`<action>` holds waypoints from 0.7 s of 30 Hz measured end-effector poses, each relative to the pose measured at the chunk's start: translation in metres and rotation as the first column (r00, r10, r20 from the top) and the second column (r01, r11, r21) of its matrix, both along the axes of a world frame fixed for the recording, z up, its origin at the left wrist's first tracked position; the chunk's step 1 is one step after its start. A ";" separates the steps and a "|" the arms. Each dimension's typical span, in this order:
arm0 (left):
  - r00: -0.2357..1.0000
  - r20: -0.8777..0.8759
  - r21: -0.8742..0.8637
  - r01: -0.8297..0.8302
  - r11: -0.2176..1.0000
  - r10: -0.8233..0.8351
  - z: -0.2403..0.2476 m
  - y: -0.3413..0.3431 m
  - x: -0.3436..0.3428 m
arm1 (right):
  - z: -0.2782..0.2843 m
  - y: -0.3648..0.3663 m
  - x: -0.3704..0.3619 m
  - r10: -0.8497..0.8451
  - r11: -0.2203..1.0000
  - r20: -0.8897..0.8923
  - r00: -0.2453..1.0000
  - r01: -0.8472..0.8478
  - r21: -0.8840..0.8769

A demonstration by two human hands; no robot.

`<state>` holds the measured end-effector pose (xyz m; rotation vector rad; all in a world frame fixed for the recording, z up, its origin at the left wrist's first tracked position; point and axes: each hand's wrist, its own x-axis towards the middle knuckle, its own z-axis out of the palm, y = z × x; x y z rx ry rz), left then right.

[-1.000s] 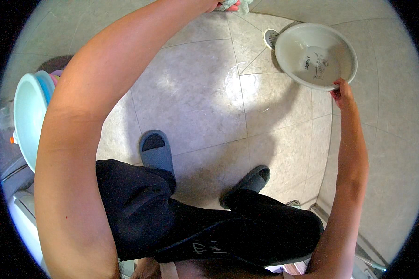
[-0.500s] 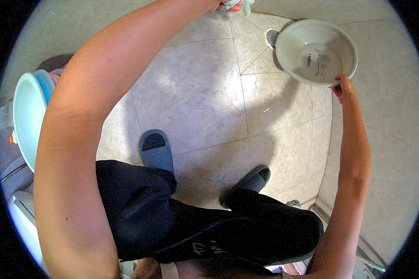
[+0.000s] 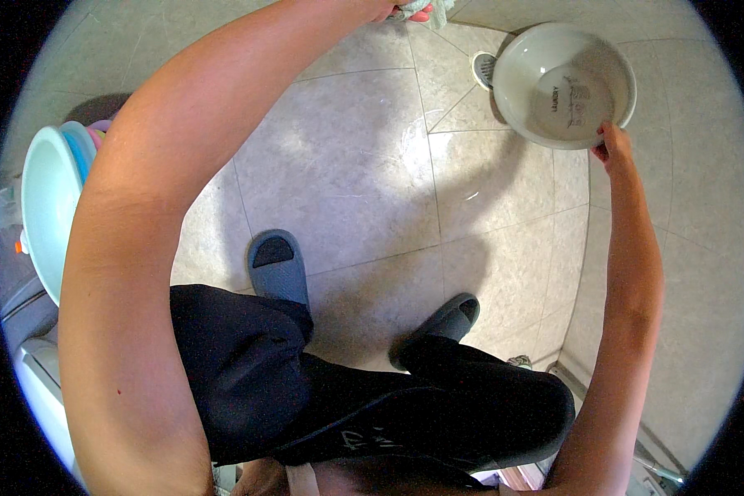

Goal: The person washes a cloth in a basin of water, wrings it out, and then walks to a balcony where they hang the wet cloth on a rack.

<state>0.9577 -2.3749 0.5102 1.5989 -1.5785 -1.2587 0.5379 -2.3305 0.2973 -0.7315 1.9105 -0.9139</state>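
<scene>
At the top edge, my left hand [image 3: 403, 11] is partly cut off by the picture. Its fingers are closed on a bunched pale green cloth [image 3: 435, 11]. Out at the far right, my right hand [image 3: 613, 147] grips the near rim of a round off-white basin [image 3: 514, 95], with the thumb over the edge. The basin is tilted, so its inside faces me. A dark printed drawing marks its bottom, and no loose thing shows in it.
Beside the basin a round floor drain [image 3: 483, 71] is set in the tiled floor [image 3: 339, 165]. Stacked coloured basins [image 3: 48, 207] stand at the left, partly behind my arm. My feet wear grey slippers [image 3: 279, 277]. A tiled wall [image 3: 678, 248] runs along the right.
The basin has moved slightly up and right and tips a little more, with my right hand on its rim. My left hand and the cloth have barely moved.
</scene>
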 end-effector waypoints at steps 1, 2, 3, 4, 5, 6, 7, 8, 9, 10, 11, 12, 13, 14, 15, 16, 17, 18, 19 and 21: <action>1.000 -0.006 0.004 0.005 1.000 -0.005 -0.003 0.000 -0.001 | 0.000 0.001 -0.003 0.002 1.000 -0.031 1.000 -0.002 0.020; 1.000 -0.020 0.014 0.012 1.000 -0.012 -0.008 0.001 -0.003 | -0.001 0.006 -0.006 -0.003 1.000 -0.039 0.999 0.005 0.029; 0.999 -0.029 0.026 0.018 1.000 -0.018 -0.015 -0.002 -0.005 | 0.002 0.011 -0.001 -0.026 1.000 -0.072 0.997 0.027 0.013; 1.000 -0.028 0.027 0.012 1.000 -0.011 -0.017 -0.003 -0.002 | 0.005 0.009 0.008 -0.039 0.999 -0.099 0.994 0.038 -0.012; 1.000 -0.025 0.038 0.004 0.999 -0.003 -0.021 -0.005 0.002 | 0.006 0.009 0.015 -0.034 0.999 -0.099 0.994 0.033 -0.005; 1.000 -0.016 0.018 -0.003 1.000 0.003 -0.008 -0.005 0.003 | 0.017 0.005 0.020 -0.016 0.999 -0.101 0.995 0.011 -0.050; 1.000 -0.010 -0.002 -0.006 1.000 0.006 0.004 -0.004 0.005 | 0.026 0.003 0.024 0.001 0.996 -0.103 0.995 -0.011 -0.091; 1.000 -0.006 -0.017 -0.005 1.000 0.005 0.016 -0.004 0.006 | 0.035 0.000 0.028 0.004 0.994 -0.095 0.995 -0.014 -0.110; 1.000 -0.016 -0.003 0.002 1.000 -0.002 0.009 -0.008 0.007 | 0.033 0.000 0.027 0.019 0.995 -0.127 0.992 -0.031 -0.093; 1.000 -0.020 0.003 0.002 1.000 -0.002 0.005 -0.012 0.007 | 0.031 -0.001 0.028 0.037 0.996 -0.155 0.987 -0.050 -0.079; 1.000 -0.030 0.003 -0.002 1.000 0.002 0.004 -0.016 0.009 | 0.031 -0.004 0.030 0.040 0.996 -0.156 0.987 -0.052 -0.077; 0.999 -0.042 0.009 -0.003 1.000 0.004 -0.001 -0.016 0.009 | 0.027 -0.001 0.032 0.045 0.995 -0.162 0.986 -0.059 -0.078; 0.999 -0.041 0.012 -0.005 1.000 0.006 -0.003 -0.017 0.010 | 0.025 -0.001 0.034 0.053 0.994 -0.165 0.985 -0.067 -0.083; 0.999 -0.044 0.010 -0.005 1.000 0.005 -0.002 -0.018 0.013 | 0.024 -0.001 0.039 0.057 0.994 -0.163 0.985 -0.071 -0.085; 0.999 -0.044 0.008 -0.007 1.000 0.008 -0.001 -0.017 0.017 | 0.024 0.004 0.055 0.040 0.987 -0.146 0.989 -0.061 -0.148; 0.998 -0.064 0.019 0.008 1.000 -0.007 -0.010 -0.017 0.008 | 0.024 0.016 0.051 0.003 0.980 -0.152 0.988 -0.034 -0.198; 0.997 -0.079 0.032 0.022 0.999 -0.019 -0.018 -0.018 0.000 | 0.022 0.023 0.043 -0.010 0.982 -0.172 0.985 -0.023 -0.189; 0.997 -0.076 0.039 0.022 0.999 -0.019 -0.019 -0.016 -0.002 | 0.017 0.028 0.045 -0.007 0.976 -0.181 0.983 -0.032 -0.214; 0.997 -0.081 0.041 0.026 0.999 -0.022 -0.021 -0.016 -0.005 | 0.013 0.033 0.045 -0.007 0.970 -0.192 0.981 -0.040 -0.239; 1.000 -0.026 0.011 0.011 1.000 -0.010 -0.009 -0.012 0.007 | 0.006 0.032 0.067 -0.007 0.961 -0.241 0.971 -0.060 -0.269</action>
